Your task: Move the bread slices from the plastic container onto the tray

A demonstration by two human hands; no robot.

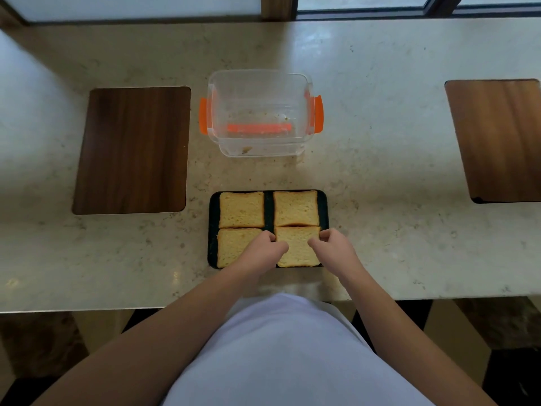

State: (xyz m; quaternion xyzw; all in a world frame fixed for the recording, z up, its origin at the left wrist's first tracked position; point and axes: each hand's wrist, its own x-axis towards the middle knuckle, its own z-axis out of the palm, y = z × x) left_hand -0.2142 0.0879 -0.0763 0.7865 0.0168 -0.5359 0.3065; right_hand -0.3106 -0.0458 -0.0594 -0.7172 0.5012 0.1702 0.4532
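A dark wooden board [131,150] is lying at the far left of the pale stone counter [380,142], at about nine o'clock from the clear plastic container [259,112]. The container, with orange clips on its sides, is sitting at twelve o'clock from the black tray [213,230], apart from it, and is holding only crumbs.

Four bread slices are lying flat on the tray in two rows. The far-left slice [241,209] is sitting at ten o'clock on the tray, and the near-left slice [232,247] at seven o'clock, just beside it. The left hand [263,250] is resting over the near-left slice's right part, its fingers curled and touching the left edge of the near-right slice [297,247]. The far-right slice [295,208] is lying at two o'clock, its near edge touching the near-right slice. The right hand [333,247] is curling at that slice's right edge, fingertips pinching its far-right corner. Both hands are loosely closed, not spread.

A second wooden board [497,139] is lying at the counter's far right, at three o'clock from the container.
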